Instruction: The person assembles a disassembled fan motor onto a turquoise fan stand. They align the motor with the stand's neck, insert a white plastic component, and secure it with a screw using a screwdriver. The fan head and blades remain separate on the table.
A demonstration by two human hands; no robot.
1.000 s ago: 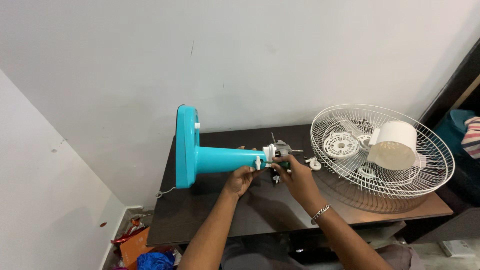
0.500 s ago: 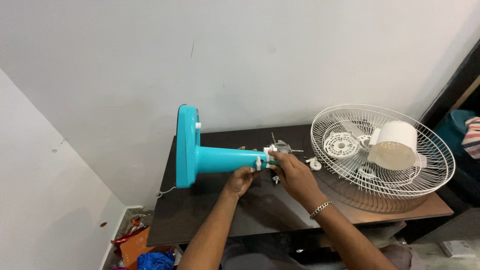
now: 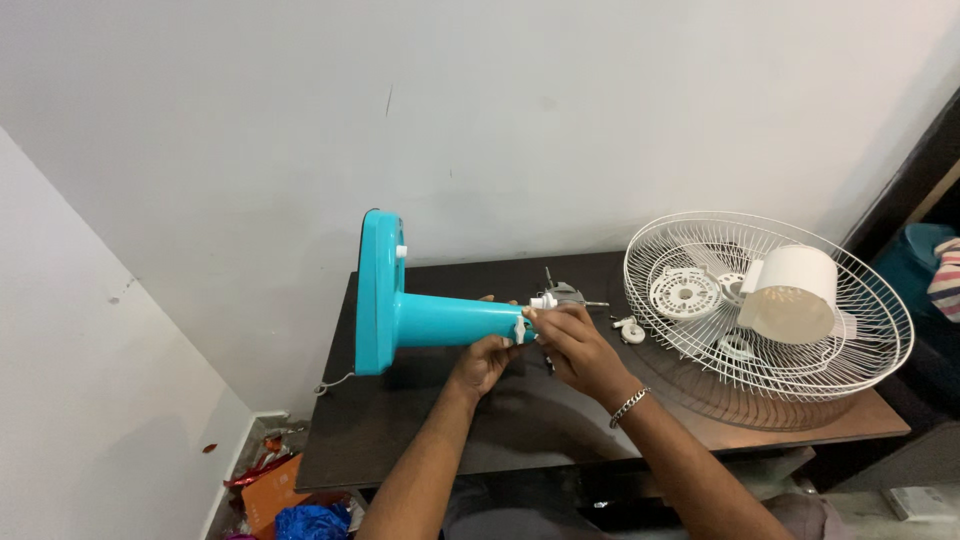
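A: Where's the stand?
B: Teal fan stand (image 3: 430, 318) lies on its side on the dark surface (image 3: 400, 440), round base (image 3: 378, 290) up on edge at the left, near the wall, neck pointing right.

A: Left hand?
B: Left hand (image 3: 487, 358) cups the neck from below near its right end, grip clenched on the stand.

A: Right hand?
B: Right hand (image 3: 572, 345) is at the tip of the neck, fingers pinched on a small white piece (image 3: 522, 328) there. Grip looks closed on it, but the part is tiny, so I can't tell if it's a knob or a clip. Bracelet (image 3: 630, 405) on that wrist.

A: Anything at the neck end?
B: Grey metal bracket (image 3: 562, 293) with a thin shaft, just behind the right hand.

A: The rest?
B: White wire grille (image 3: 860, 350) lies flat at the right, partly over the surface edge. White motor cover (image 3: 792, 292) sits in it. Small white bits (image 3: 630, 330) lie between the hands and the grille. Red and blue clutter (image 3: 290, 495) on the floor, lower left.
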